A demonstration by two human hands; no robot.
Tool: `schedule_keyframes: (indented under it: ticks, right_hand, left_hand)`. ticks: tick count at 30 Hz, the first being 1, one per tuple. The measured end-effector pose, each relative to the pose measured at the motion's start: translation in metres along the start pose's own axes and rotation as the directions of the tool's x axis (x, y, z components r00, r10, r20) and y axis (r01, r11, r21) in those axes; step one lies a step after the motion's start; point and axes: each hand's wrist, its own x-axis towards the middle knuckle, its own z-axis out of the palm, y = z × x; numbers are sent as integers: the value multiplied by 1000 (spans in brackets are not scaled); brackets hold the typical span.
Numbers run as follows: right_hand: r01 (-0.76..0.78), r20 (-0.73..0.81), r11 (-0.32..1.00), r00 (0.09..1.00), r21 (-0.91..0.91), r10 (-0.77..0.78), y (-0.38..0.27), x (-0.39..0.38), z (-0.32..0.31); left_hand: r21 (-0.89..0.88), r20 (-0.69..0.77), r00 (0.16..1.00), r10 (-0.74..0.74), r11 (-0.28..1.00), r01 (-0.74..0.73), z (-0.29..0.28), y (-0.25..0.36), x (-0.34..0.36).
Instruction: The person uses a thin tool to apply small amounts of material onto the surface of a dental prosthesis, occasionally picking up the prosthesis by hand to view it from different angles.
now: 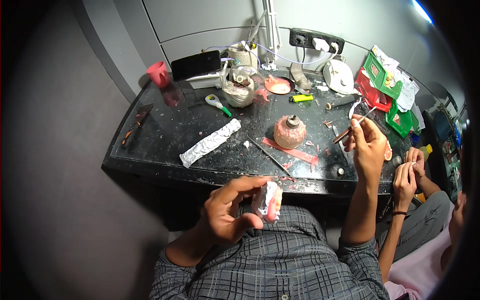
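Note:
My left hand is closed around a denture model in front of my shirt, thumb below and fingers above. The model has white foil on one side, pink wax and a row of teeth. My right hand is raised over the right of the bench and pinches a slim wax carver with a brown handle and a thin metal end pointing up. Between the hands, a wax-crusted spirit burner stands on the bench beside a flat pink wax strip. A thin metal instrument lies left of the strip.
On the black bench lie a foil roll, a knife, a green-tipped white tool and a yellow lighter. Behind are a pink cup, phone and wax dish. Another person's hands are at right.

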Motion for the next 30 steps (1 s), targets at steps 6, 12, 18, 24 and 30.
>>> schedule_keyframes:
  ticks: [6, 12, 18, 24, 30]
  right_hand:
    - [-112, 64, 796, 980, -595, 186, -15, 23, 5]
    - [98, 222, 856, 975, -507, 19, -24, 7, 28]
    - [452, 505, 705, 849, -546, -154, -12, -14, 68]
    - [356, 381, 723, 914, -592, -139, -3, -19, 88]
    - [507, 269, 769, 861, -390, -431, -11, -23, 78]
  left_hand:
    - [15, -47, 998, 41, 999, -40, -2, -1, -2]
    - [19, -348, 916, -201, 975, 221, -28, -27, 11]
    - [-40, -454, 874, -172, 984, 173, -27, -22, 19]
    - [477, -305, 908, 286, 871, -114, -34, -28, 17]
    - [773, -91, 821, 564, 559, -299, -48, -39, 15]
